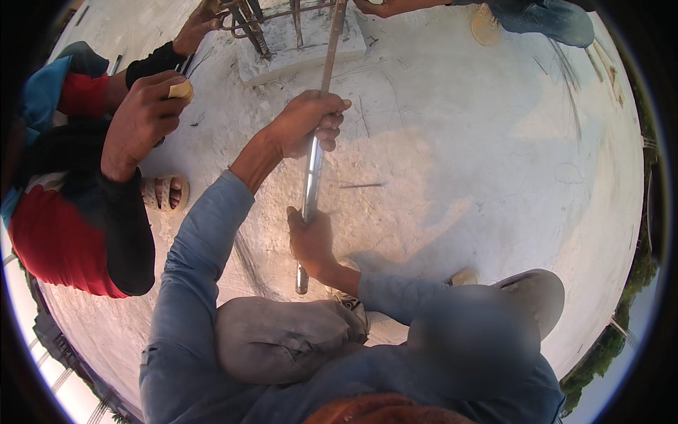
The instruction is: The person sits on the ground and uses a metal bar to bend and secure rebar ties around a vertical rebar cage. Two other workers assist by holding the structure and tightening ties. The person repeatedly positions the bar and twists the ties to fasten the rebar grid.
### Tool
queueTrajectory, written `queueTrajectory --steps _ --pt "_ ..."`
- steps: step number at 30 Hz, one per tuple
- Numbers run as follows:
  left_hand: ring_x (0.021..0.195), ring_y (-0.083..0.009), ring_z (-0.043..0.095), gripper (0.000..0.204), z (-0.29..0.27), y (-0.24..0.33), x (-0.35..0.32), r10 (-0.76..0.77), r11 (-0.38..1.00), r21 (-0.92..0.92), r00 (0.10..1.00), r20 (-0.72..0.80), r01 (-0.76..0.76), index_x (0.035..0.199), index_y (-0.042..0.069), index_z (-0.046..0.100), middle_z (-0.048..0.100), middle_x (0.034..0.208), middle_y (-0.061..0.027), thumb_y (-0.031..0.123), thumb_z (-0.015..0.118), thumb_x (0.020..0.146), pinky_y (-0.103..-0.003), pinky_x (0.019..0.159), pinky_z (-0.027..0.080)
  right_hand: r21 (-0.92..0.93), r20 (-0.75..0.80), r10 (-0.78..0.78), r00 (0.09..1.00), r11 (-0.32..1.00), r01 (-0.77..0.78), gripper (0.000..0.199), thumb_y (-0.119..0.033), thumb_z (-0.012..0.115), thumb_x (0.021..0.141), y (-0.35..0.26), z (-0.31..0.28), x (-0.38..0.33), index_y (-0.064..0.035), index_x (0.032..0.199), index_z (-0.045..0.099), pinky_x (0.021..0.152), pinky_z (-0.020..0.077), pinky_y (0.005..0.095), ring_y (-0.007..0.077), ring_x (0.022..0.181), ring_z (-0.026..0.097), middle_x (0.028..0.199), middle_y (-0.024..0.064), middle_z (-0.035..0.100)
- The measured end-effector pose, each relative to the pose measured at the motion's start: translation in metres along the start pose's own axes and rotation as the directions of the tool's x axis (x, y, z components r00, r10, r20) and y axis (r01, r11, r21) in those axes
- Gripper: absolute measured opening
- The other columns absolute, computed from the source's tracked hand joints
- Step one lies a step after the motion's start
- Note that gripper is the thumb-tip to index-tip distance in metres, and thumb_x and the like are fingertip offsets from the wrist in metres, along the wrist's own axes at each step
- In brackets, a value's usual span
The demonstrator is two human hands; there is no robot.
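Observation:
A long metal bar runs from the top middle of the view down toward my knees. Its upper length (332, 60) is dull brown and its lower length is a shiny silver pipe (312, 177). My left hand (307, 126) is wrapped round it where brown gives way to silver, hiding the joint. Lower down, my right hand (312, 242) grips the silver pipe, whose end (302, 281) sticks out below my fist. Beyond the hands, the brown length passes in front of an upright cluster of rusty rebar (247, 27) on a pale concrete block (304, 62).
On the left a person crouches, one hand (145, 116) holding a small yellowish object (181, 90). Another person's hand (385, 7) reaches in at the top, near the bar. Thin wires (565, 78) and a short rod (362, 186) lie on the concrete floor (494, 155).

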State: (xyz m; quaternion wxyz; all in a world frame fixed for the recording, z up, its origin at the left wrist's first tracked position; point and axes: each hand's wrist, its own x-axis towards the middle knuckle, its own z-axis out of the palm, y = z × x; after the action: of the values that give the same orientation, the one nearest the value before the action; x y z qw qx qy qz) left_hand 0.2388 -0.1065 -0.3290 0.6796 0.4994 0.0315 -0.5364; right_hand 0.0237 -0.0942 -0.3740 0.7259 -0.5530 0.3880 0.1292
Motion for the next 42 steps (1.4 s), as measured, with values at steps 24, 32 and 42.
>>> queueTrajectory --steps 24,32,42 --pt "0.062 -0.0129 0.050 0.037 0.115 -0.021 0.011 0.364 0.862 -0.143 0.791 -0.492 -0.486 0.136 0.004 0.053 0.054 0.086 -0.0045 0.030 0.057 0.109 -0.029 0.051 0.044 0.430 0.835 -0.114 0.539 0.745 -0.509 0.022 -0.022 0.056 0.106 -0.058 -0.171 -0.015 -0.0132 0.086 0.051 0.036 0.0381 0.0279 0.0122 0.038 0.047 0.056 -0.0018 0.045" --pt "0.060 -0.0137 0.051 0.038 0.097 -0.033 0.015 0.369 0.861 -0.165 0.813 -0.451 -0.482 0.137 0.006 0.054 0.055 0.083 -0.0045 0.031 0.058 0.108 -0.030 0.049 0.044 0.383 0.776 -0.012 0.630 0.803 -0.457 0.019 -0.022 0.060 0.105 -0.041 -0.157 -0.002 -0.0149 0.088 0.054 0.035 0.0352 0.0282 0.0116 0.037 0.043 0.054 -0.0029 0.044" --pt "0.056 -0.0147 0.051 0.042 0.087 -0.053 0.032 0.387 0.872 -0.083 0.784 -0.486 -0.482 0.135 0.004 0.057 0.052 0.081 -0.0056 0.035 0.060 0.107 -0.031 0.046 0.044 0.328 0.746 0.006 0.666 0.867 -0.376 0.022 -0.026 0.062 0.104 -0.013 -0.159 0.027 -0.0167 0.086 0.054 0.037 0.0348 0.0272 0.0095 0.037 0.042 0.055 -0.0051 0.044"
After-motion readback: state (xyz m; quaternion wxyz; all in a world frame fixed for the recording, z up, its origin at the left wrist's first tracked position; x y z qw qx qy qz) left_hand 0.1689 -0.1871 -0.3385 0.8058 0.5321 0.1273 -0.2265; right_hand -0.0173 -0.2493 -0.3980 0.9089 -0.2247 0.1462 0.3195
